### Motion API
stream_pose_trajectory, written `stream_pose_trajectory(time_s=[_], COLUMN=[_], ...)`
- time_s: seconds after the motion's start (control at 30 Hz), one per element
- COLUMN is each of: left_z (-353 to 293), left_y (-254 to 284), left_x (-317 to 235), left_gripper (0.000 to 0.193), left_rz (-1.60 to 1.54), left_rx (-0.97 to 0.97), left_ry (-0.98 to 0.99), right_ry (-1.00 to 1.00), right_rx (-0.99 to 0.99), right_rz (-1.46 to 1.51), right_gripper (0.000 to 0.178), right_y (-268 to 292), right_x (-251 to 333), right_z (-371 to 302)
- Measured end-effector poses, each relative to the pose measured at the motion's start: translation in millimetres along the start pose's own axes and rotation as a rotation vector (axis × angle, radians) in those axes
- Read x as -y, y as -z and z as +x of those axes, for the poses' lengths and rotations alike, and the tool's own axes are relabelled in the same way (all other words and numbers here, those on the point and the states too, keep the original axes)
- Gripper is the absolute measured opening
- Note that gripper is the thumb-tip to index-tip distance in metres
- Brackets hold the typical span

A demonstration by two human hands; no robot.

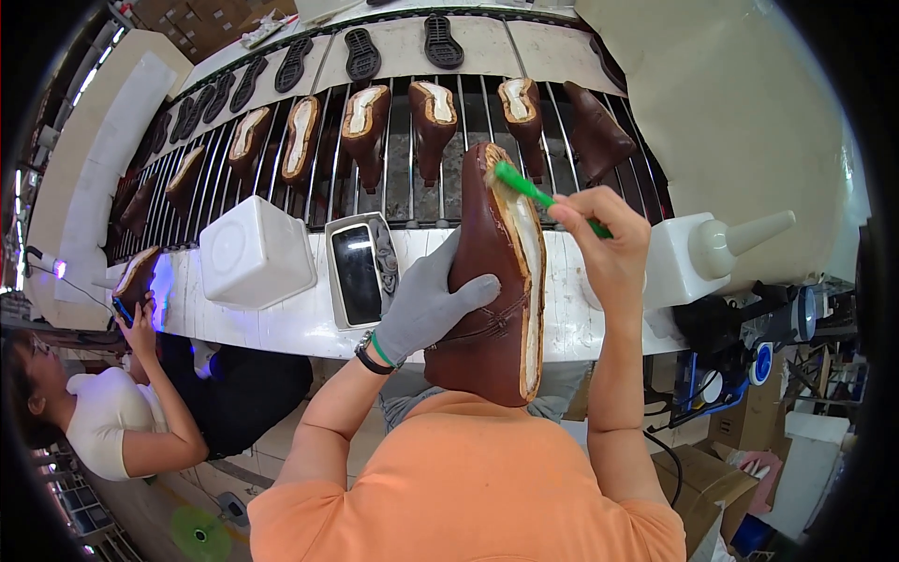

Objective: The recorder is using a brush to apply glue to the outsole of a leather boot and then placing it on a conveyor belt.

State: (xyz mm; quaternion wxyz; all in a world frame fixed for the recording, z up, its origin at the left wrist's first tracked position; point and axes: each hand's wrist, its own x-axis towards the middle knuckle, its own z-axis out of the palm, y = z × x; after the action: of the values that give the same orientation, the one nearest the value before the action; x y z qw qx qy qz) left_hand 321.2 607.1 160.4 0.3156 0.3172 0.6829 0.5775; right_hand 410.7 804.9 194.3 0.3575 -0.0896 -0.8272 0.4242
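My left hand [434,298], in a grey glove, grips a dark brown leather boot [478,314] held sole side up, without an outsole. A tan edge runs round its pale bottom. My bare right hand [607,234] is closed round a green-handled brush [524,184]. The bristles touch the boot's bottom close to its far end. Beyond the boot, several similar boot uppers [435,131] lie on a rack of metal rollers [403,155], with their pale bottoms up.
Black outsoles [363,56] line the far shelf. On the white ledge stand a white square container [256,251], a tray [335,281] with a phone [355,272], and a white bottle with a spout [698,253]. At the left a co-worker [131,412] holds another boot [139,276].
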Motion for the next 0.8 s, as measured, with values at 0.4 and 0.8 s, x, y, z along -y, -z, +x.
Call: stream_pose_trajectory(time_s=[0.4, 0.8], left_z=[0.8, -3.8], left_y=[12.9, 13.8], left_x=[6.1, 0.3], left_gripper=[0.075, 0.058], left_rz=[0.033, -0.319], left_rx=[0.021, 0.073], left_ry=[-0.070, -0.008], right_ry=[-0.013, 0.134], right_rx=[0.355, 0.673], right_rz=[0.153, 0.075], right_gripper=[0.009, 0.014], right_y=[18.3, 34.8], right_x=[-9.0, 3.6], right_z=[54.6, 51.6])
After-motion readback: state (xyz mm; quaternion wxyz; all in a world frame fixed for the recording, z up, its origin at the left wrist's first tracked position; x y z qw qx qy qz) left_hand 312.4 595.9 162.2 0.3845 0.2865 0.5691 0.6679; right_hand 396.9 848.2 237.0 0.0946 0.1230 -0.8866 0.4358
